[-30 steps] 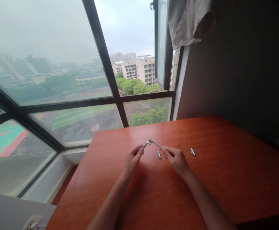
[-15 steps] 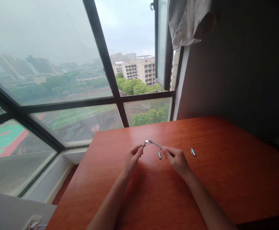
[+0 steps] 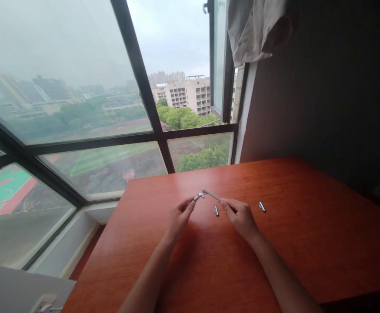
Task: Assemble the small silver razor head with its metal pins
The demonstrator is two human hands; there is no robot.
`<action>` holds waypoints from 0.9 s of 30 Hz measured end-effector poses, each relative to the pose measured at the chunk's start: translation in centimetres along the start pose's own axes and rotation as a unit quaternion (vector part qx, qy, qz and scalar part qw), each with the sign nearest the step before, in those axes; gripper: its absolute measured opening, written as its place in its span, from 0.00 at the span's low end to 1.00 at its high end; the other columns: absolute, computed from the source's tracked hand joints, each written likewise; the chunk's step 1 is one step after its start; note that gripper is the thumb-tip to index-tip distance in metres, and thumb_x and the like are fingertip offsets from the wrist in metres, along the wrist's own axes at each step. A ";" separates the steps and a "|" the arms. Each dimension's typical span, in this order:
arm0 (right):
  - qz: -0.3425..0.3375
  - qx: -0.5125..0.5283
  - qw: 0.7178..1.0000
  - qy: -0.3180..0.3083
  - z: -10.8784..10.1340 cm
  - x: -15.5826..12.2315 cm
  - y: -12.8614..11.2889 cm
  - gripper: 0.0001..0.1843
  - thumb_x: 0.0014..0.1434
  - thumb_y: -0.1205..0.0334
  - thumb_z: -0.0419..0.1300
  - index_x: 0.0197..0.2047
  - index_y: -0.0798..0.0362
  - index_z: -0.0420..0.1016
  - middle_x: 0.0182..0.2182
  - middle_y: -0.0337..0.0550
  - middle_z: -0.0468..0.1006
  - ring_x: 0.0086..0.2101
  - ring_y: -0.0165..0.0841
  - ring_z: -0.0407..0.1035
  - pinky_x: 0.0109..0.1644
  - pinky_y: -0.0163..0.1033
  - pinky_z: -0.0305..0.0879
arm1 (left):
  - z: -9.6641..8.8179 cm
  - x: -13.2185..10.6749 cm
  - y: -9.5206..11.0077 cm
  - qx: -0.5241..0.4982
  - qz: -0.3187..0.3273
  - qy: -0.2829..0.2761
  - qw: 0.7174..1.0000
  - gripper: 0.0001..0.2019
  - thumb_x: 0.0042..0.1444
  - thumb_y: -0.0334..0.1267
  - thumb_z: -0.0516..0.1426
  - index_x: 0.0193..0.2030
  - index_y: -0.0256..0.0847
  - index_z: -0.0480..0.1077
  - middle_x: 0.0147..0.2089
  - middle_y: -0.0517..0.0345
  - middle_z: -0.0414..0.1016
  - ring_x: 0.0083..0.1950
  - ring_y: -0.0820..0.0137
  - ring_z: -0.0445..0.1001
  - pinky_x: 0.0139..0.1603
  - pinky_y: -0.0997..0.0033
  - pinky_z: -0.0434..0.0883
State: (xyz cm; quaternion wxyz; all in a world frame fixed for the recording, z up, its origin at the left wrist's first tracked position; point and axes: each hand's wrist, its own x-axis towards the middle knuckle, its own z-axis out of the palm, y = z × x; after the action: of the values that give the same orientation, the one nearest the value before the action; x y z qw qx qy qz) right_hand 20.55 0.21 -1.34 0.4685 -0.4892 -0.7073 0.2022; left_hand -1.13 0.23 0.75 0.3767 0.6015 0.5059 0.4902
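Observation:
My left hand (image 3: 180, 218) is closed round the handle of a shiny metal razor (image 3: 199, 196), whose forked head points up and to the right with no blade on it. Pinched in my right hand (image 3: 240, 216) is a slim pale toothbrush (image 3: 212, 194), its head end angled up to the left, right by the razor's head. Whether the two touch I cannot tell. On the table just left of my right hand lies a green and dark razor cartridge (image 3: 216, 211). A second razor cartridge (image 3: 262, 206) lies farther right.
The reddish-brown wooden table (image 3: 307, 243) reaches to the window (image 3: 111, 141) at the back and left. A grey curtain (image 3: 255, 34) hangs above its far right, beside a dark wall (image 3: 323, 100). A power socket (image 3: 45, 303) is low at the left.
The toothbrush head and the razor head have shifted slightly against each other, the razor's tip sitting a little lower and farther right. Both hands hold the same things, and the cartridges stay put.

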 end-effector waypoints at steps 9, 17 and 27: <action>-0.011 -0.008 0.999 -0.032 0.0 -0.1 -0.1 0.17 0.64 0.57 0.51 0.36 0.53 0.80 0.31 0.45 0.80 0.31 0.35 0.72 0.35 0.34 0.62 | -0.4 0.2 -0.6 0.084 0.046 0.051 0.994 0.13 0.57 0.42 0.57 0.45 0.40 0.77 0.43 0.50 0.79 0.43 0.62 0.75 0.41 0.69 0.69; 0.004 0.001 1.000 -0.012 0.0 0.0 0.1 0.18 0.64 0.57 0.51 0.37 0.54 0.81 0.29 0.45 0.80 0.30 0.36 0.72 0.33 0.34 0.62 | -0.2 0.1 -0.4 0.060 0.033 -0.001 0.998 0.15 0.56 0.43 0.57 0.44 0.37 0.77 0.40 0.52 0.79 0.39 0.64 0.74 0.39 0.72 0.68; -0.005 0.013 0.999 -0.040 0.0 0.0 -0.4 0.20 0.64 0.55 0.50 0.33 0.55 0.80 0.25 0.42 0.77 0.26 0.32 0.68 0.30 0.33 0.59 | -0.5 0.3 -0.3 0.013 -0.030 0.032 0.999 0.19 0.53 0.48 0.58 0.44 0.36 0.78 0.26 0.59 0.68 0.29 0.71 0.64 0.28 0.75 0.59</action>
State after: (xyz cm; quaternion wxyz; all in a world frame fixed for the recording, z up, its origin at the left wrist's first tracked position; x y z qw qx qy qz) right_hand 20.39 0.05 -1.07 0.4473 -0.4714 -0.7251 0.2279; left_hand -1.67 0.60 0.70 0.3669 0.5752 0.5418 0.4909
